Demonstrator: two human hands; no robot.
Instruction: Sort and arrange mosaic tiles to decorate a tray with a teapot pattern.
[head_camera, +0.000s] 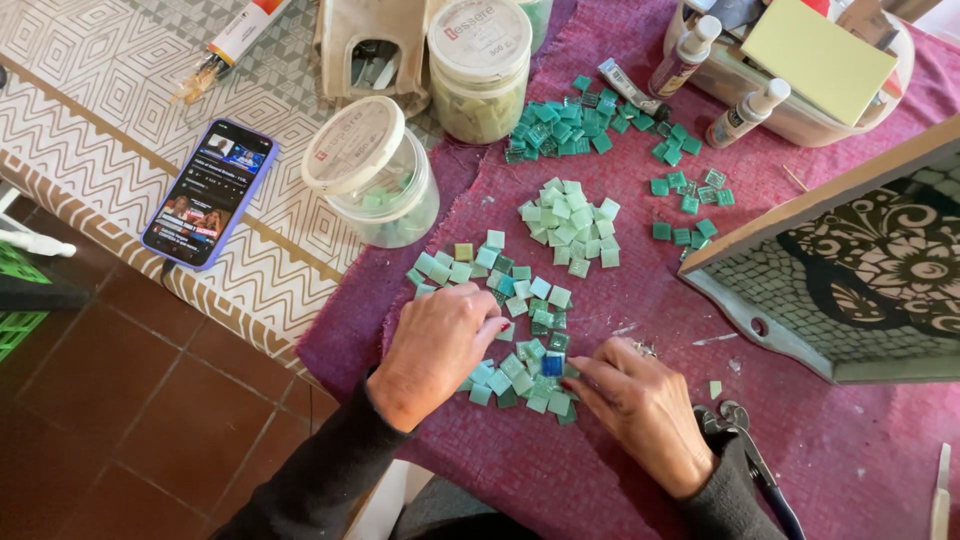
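Observation:
My left hand (437, 349) rests palm-down on a mixed pile of small square mosaic tiles (520, 330) in teal, pale green and dark green, its fingers spread over them. My right hand (645, 405) lies beside it on the right, fingertips touching the pile's lower right edge; whether a tile is pinched I cannot tell. Farther back lie a pale green tile pile (573, 228) and a dark green tile pile (566, 125). All sit on a maroon cloth (640, 300).
A mosaic tray with a wooden rim (800, 340) stands at right. Two lidded plastic tubs (375, 170) (480, 65) of tiles, glue bottles (745, 112), a phone (210, 192) on a patterned tabletop, and tile nippers (745, 450) near my right wrist.

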